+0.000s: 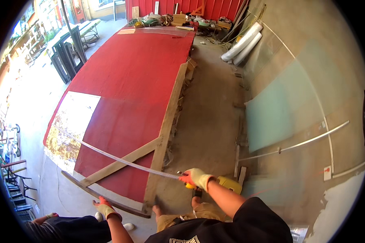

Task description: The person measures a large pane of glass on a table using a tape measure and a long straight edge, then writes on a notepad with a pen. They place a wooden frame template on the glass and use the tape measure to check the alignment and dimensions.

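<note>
My right hand (196, 178), in a cream work glove with red fingers, is closed at the table's right side. It holds what looks like a tape measure, with a yellow part showing below the fingers. From it a long pale tape (117, 158) runs leftward across the red table (134, 60) toward a bright reflecting sheet (71, 127), probably glass. My left hand (104, 207), gloved alike, curls at a dark wooden bar (79, 183) along the table's near edge. Joined to this bar are a long wooden board (170, 117) and a slanting brace (121, 161).
Another person's dark-trousered legs (75, 229) and gloved hand (51, 215) show at lower left. A yellow case (230, 185) lies beside my right forearm. Large pale-green panes (280, 105) and white rolls (242, 42) stand along the right wall. Dark frames (63, 58) stand left of the table.
</note>
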{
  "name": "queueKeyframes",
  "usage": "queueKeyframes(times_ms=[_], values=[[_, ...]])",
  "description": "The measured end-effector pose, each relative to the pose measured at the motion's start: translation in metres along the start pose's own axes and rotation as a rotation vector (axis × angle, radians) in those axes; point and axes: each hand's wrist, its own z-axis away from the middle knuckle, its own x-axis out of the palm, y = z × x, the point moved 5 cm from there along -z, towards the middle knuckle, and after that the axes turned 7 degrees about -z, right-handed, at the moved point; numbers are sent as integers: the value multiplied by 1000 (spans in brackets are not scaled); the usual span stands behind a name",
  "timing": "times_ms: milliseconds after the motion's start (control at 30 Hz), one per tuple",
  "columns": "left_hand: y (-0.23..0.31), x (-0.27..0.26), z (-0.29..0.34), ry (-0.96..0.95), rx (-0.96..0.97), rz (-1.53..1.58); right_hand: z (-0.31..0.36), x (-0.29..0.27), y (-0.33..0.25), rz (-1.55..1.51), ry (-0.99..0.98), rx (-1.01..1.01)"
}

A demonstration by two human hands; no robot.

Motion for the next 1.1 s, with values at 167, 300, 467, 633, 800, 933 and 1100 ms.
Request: queueKeyframes(times_ms=[167, 300, 467, 633, 800, 933, 1100], values=[[74, 37, 134, -189, 58, 369, -27, 31, -5, -131, -211, -249], [158, 92, 262, -815, -287, 598, -88, 62, 3, -187, -320, -259], [264, 151, 345, -1001, -287, 803, -114, 12, 0, -414, -477, -267], [335, 232, 379, -925, -170, 859, -87, -128, -25, -386, -361, -199], [425, 356, 379, -854, -74, 822, -105, -252, -26, -565, -302, -34], [500, 449, 385, -860, -49, 786, -115, -359, -6, -290, -142, 50], [556, 565, 424, -941, -107, 706, -137, -459, 35, -294, -65, 49]])
